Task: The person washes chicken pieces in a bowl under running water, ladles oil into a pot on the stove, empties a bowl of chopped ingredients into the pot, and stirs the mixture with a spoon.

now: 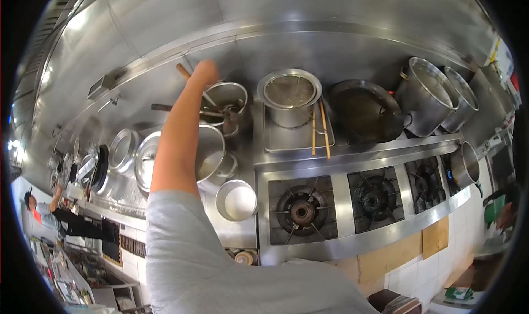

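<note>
My left hand (206,72) is stretched out to the back of the counter, above a tall steel pot (242,91). Its fingers look curled closed, and whatever they may hold is hidden. Just beside it, a wooden-handled utensil (183,70) leans in that pot. A second, dark handle (161,107) lies across the pot's rim, partly behind my forearm. Nearer to me are another steel pot (223,143) and a small pot with whitish contents (240,200). My right hand is out of view.
A strainer-topped pot (293,115) stands on a tray beside tongs or long sticks (323,129). Right of it are a dark wok (366,113) and stockpots (427,96). Burners (302,210) line the front; a blue flame shows near a saucepan (467,162). A person (49,215) stands far left.
</note>
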Demonstrator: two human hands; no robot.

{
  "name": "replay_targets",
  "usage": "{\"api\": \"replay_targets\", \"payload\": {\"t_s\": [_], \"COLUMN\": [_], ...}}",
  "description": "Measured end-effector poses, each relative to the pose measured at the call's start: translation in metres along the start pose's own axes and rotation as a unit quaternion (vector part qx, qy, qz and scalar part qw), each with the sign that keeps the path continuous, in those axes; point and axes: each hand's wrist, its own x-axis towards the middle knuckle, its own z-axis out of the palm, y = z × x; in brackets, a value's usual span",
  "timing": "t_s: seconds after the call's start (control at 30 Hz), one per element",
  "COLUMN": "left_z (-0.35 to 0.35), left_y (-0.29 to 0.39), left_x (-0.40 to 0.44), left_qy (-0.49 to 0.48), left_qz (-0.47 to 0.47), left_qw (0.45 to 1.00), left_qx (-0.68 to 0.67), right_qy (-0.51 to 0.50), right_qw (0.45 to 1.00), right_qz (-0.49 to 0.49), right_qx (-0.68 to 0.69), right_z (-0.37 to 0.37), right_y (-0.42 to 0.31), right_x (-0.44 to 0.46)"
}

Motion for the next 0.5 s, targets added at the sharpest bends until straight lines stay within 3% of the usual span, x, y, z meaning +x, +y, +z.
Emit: {"api": "replay_targets", "payload": {"t_s": [0.07,0.13,0.2,0.3,0.37,0.5], "left_z": [-0.010,0.016,0.014,0.075,0.069,0.106], "left_y": [0.001,0.011,0.031,0.020,0.025,0.013], "left_x": [-0.008,-0.016,-0.053,-0.064,-0.084,-0.061], "left_qy": [-0.018,-0.033,-0.119,-0.102,-0.105,-0.155], "left_qz": [0.083,0.001,0.007,-0.031,-0.080,-0.117], "left_qw": [0.993,0.999,0.993,0.994,0.989,0.978], "left_qx": [0.077,-0.017,-0.011,-0.021,0.066,0.078], "right_qy": [-0.007,-0.018,-0.025,-0.031,-0.036,-0.061], "right_qw": [1.000,1.000,0.999,0.998,0.998,0.995], "right_qz": [-0.003,-0.011,-0.021,-0.040,-0.050,-0.067], "right_qx": [-0.010,-0.020,-0.025,-0.028,-0.031,-0.026], "right_z": [0.003,0.010,0.014,0.024,0.032,0.045], "right_y": [-0.013,-0.025,-0.030,-0.041,-0.048,-0.043], "right_x": [0.003,0.008,0.013,0.005,-0.004,-0.037]}}
